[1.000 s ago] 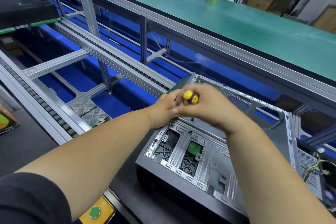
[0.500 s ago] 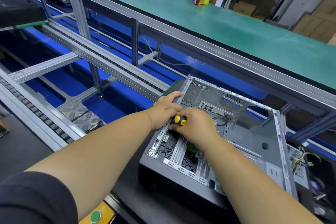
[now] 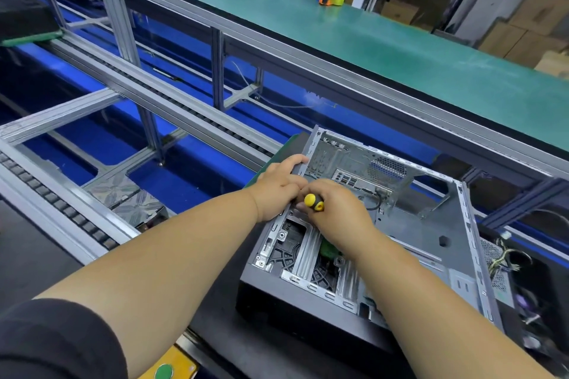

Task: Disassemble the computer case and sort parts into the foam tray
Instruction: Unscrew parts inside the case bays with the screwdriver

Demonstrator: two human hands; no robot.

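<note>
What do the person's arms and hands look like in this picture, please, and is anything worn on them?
Both forearms are bare, and so are the left hand and the right hand: no gloves, rings, watch or wrist strap show. A dark, black-looking sleeve covers the left upper arm at the lower left. The right arm shows no sleeve within the frame.

The screwdriver (image 3: pixel 314 202) tip is hidden under the right hand (image 3: pixel 334 212).

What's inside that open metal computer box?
Inside the computer case: bare metal floor, black fan grille, a green part. The right hand, gripping the screwdriver, hides what it touches.
</note>
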